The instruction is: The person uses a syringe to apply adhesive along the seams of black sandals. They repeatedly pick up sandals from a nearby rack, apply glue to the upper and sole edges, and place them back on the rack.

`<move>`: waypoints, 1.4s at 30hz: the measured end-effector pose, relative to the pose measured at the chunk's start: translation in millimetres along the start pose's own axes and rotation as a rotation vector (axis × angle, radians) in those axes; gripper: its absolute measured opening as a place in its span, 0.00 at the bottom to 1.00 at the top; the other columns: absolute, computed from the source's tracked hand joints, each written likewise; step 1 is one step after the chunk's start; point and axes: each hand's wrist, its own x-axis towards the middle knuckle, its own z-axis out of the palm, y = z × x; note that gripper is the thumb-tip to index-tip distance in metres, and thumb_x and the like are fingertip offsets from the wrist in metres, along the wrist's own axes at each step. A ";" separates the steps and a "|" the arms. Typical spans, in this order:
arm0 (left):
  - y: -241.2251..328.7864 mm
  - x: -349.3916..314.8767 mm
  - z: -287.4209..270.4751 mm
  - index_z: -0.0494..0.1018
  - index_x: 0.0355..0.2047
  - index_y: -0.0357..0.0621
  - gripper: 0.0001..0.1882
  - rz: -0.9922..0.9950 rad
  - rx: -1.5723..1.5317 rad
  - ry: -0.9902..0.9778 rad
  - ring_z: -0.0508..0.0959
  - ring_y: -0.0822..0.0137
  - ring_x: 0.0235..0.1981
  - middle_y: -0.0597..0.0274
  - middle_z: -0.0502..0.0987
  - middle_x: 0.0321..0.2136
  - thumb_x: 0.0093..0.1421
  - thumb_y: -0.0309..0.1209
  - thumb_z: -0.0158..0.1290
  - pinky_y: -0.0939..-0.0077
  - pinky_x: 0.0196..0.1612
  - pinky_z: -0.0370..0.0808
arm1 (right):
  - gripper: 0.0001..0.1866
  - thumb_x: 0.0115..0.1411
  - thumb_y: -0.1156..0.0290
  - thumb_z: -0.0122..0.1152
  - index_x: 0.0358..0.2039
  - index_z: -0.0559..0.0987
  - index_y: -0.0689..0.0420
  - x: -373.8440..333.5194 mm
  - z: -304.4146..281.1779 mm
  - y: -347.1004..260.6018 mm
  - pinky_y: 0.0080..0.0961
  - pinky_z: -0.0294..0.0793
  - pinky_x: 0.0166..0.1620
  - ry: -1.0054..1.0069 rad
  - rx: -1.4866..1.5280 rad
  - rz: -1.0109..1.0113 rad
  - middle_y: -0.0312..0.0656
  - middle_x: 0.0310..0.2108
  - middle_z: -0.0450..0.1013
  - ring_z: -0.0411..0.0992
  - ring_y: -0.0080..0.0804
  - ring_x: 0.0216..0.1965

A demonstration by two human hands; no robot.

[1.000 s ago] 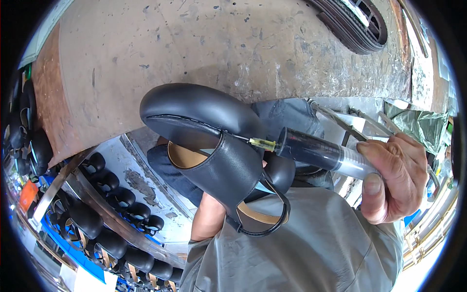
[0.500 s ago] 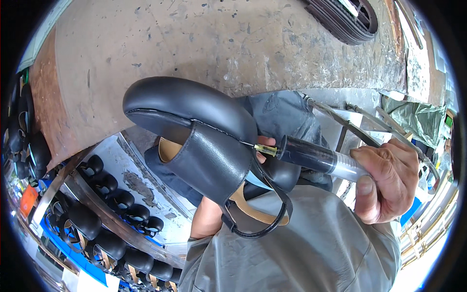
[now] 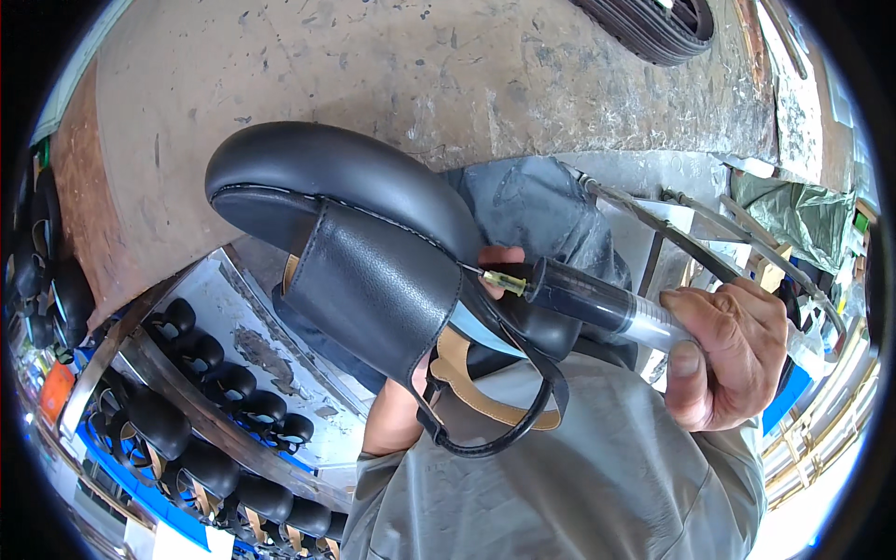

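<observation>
A black leather sandal (image 3: 373,285) with a thick rounded sole, tan lining and a thin ankle strap is held tilted in front of me. My left hand (image 3: 501,256) grips it from underneath; only fingertips beside the heel and part of the wrist show, with the rest hidden by the sandal. In my right hand (image 3: 728,350) is a large syringe (image 3: 593,299) filled with dark liquid, held at its clear plunger end between thumb and fingers. Its yellow-hubbed needle points left, the tip at the seam between upper and sole near the heel.
Across the far side runs a stained workbench (image 3: 345,70), with a dark ridged sole-like piece (image 3: 667,33) on it. Racks of black sandals (image 3: 210,467) stand at the lower left. A metal frame (image 3: 653,219) and a green plastic sheet (image 3: 807,224) are at right.
The sandal has shifted a little left and up, tilting slightly more. The syringe has moved slightly left with my right hand, its needle still at the seam.
</observation>
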 end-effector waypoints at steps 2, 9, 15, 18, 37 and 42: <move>-1.6 -3.6 -5.5 0.73 0.41 0.38 0.21 -0.004 0.016 0.017 0.68 0.42 0.54 0.58 0.76 0.37 0.53 0.40 0.61 0.47 0.57 0.67 | 0.12 0.49 0.69 0.55 0.27 0.77 0.67 -1.3 0.6 -0.3 0.22 0.57 0.18 0.001 0.010 -0.002 0.41 0.16 0.72 0.60 0.25 0.09; 13.7 1.9 27.1 0.72 0.44 0.40 0.22 -0.228 0.057 0.079 0.66 0.45 0.57 0.56 0.75 0.41 0.53 0.40 0.60 0.46 0.59 0.65 | 0.13 0.49 0.70 0.55 0.28 0.77 0.69 -6.3 5.1 3.0 0.21 0.56 0.14 0.023 0.033 -0.036 0.43 0.15 0.71 0.61 0.24 0.09; 13.6 3.3 33.1 0.70 0.49 0.40 0.23 -0.260 0.023 0.076 0.66 0.47 0.57 0.52 0.75 0.44 0.57 0.39 0.56 0.48 0.59 0.66 | 0.12 0.49 0.72 0.54 0.28 0.77 0.70 -7.9 11.0 -5.6 0.20 0.55 0.13 0.106 -0.039 -0.021 0.45 0.16 0.72 0.61 0.24 0.09; 10.2 6.6 34.2 0.70 0.49 0.39 0.21 -0.217 -0.003 0.054 0.67 0.47 0.56 0.51 0.75 0.42 0.58 0.38 0.55 0.50 0.58 0.67 | 0.12 0.48 0.72 0.55 0.27 0.77 0.71 -10.7 11.5 -3.6 0.20 0.55 0.13 0.106 -0.022 -0.024 0.45 0.15 0.72 0.61 0.24 0.09; 4.2 3.8 14.2 0.70 0.45 0.42 0.15 -0.111 -0.084 -0.105 0.62 0.51 0.60 0.53 0.76 0.38 0.61 0.36 0.52 0.50 0.60 0.66 | 0.12 0.46 0.69 0.55 0.25 0.78 0.67 -18.2 -3.6 -11.6 0.21 0.55 0.15 -0.049 -0.040 0.041 0.41 0.13 0.71 0.59 0.24 0.08; 4.9 7.0 6.9 0.70 0.45 0.42 0.15 -0.086 0.016 -0.171 0.62 0.51 0.59 0.54 0.76 0.38 0.60 0.35 0.53 0.51 0.62 0.63 | 0.11 0.46 0.68 0.55 0.25 0.78 0.64 -21.4 -6.0 -15.6 0.21 0.59 0.21 -0.075 -0.081 0.078 0.39 0.13 0.71 0.59 0.25 0.09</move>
